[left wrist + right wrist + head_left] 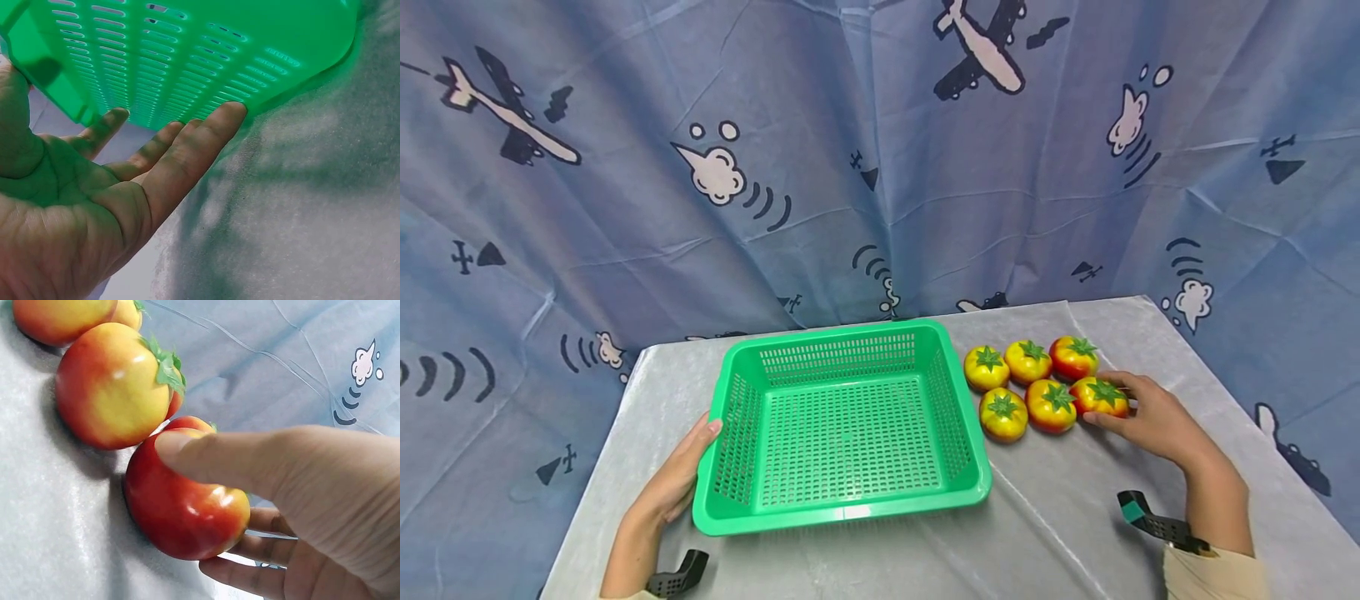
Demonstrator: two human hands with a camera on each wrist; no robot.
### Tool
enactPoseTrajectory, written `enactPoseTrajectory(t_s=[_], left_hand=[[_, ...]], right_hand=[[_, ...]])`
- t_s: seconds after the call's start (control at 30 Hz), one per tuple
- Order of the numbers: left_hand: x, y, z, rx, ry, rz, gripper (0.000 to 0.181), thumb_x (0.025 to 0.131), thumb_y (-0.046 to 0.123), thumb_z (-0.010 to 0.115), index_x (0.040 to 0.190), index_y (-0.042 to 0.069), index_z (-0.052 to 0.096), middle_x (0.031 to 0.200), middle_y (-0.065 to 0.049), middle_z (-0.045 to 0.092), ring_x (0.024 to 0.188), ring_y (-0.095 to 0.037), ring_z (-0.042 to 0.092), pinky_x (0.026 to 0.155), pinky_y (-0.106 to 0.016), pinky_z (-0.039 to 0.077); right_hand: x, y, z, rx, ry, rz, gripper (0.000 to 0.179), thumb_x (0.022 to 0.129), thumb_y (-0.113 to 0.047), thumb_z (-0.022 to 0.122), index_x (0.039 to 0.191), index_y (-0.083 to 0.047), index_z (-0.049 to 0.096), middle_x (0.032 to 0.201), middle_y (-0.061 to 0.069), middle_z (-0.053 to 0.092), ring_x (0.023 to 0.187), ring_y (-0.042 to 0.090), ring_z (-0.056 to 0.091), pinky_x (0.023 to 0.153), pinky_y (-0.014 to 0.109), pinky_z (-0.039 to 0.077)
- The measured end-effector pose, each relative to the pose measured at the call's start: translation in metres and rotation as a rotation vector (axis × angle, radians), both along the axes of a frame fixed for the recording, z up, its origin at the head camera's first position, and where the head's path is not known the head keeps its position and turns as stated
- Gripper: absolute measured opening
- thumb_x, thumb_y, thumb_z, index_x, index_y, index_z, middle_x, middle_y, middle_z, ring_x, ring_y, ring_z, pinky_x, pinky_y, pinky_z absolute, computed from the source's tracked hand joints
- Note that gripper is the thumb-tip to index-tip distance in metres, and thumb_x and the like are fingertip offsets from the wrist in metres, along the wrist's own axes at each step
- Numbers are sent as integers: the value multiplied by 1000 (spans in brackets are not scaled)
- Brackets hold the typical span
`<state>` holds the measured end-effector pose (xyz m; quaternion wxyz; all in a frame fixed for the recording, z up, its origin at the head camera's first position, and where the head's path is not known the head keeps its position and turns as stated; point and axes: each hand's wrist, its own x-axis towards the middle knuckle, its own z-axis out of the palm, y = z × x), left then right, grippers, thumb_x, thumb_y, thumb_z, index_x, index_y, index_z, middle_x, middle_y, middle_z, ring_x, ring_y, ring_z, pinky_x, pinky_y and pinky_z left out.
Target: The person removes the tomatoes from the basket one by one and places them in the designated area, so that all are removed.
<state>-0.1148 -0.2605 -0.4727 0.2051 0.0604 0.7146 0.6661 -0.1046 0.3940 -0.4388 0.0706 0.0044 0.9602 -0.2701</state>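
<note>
A green plastic basket (850,446) with slotted walls stands on the table. My left hand (680,471) holds its left side, the thumb over the rim; in the left wrist view the long fingers (187,150) lie against the outer wall (206,59). To the basket's right, several red-and-yellow tomatoes with green leafy tops sit in two rows, among them a front one (1051,407). My right hand (1165,421) grips the rightmost tomato (1099,397) of the front row. In the right wrist view the thumb lies across this tomato (181,506), and the fingers are partly hidden behind it.
The table (1060,525) has a pale grey cover. Behind it hangs a blue curtain (820,250) printed with airplanes and clouds. A back-row tomato (1072,358) stands close behind the gripped one. Dark camera mounts (1157,523) are strapped to both wrists.
</note>
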Motion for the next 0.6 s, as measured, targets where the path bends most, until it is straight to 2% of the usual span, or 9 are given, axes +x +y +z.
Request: enactPoseTrajectory(t_s=[0.23, 0.3, 0.47, 0.6], left_hand=[[-2, -1, 1, -2, 1, 6, 71, 117, 44, 26, 170, 5, -1, 155, -45, 33, 115, -11, 69, 96, -33, 62], [-3, -3, 1, -4, 2, 7, 71, 117, 44, 26, 170, 5, 0, 152, -43, 37, 114, -12, 70, 95, -34, 62], [-1, -7, 1, -15, -3, 15, 71, 117, 44, 26, 169, 4, 1, 145, -33, 47, 113, -14, 71, 94, -37, 63], [-2, -8, 0, -20, -7, 6, 71, 117, 44, 25, 170, 4, -1, 147, -36, 45, 114, -14, 70, 94, -36, 63]], right_hand=[[0, 3, -2, -22, -2, 1, 81, 99, -42, 74, 153, 10, 43, 152, 43, 43, 130, 64, 51, 101, 75, 49], [1, 3, -2, -35, -4, -6, 81, 101, -43, 72, 154, 9, 41, 153, 42, 42, 131, 64, 50, 101, 75, 49], [1, 2, -3, -70, -43, -55, 82, 107, -54, 55, 159, 7, 35, 157, 42, 37, 136, 64, 45, 101, 76, 49], [-1, -2, -3, -107, 13, -83, 75, 111, -52, 47, 159, 6, 36, 156, 43, 38, 135, 63, 45, 102, 76, 48]])
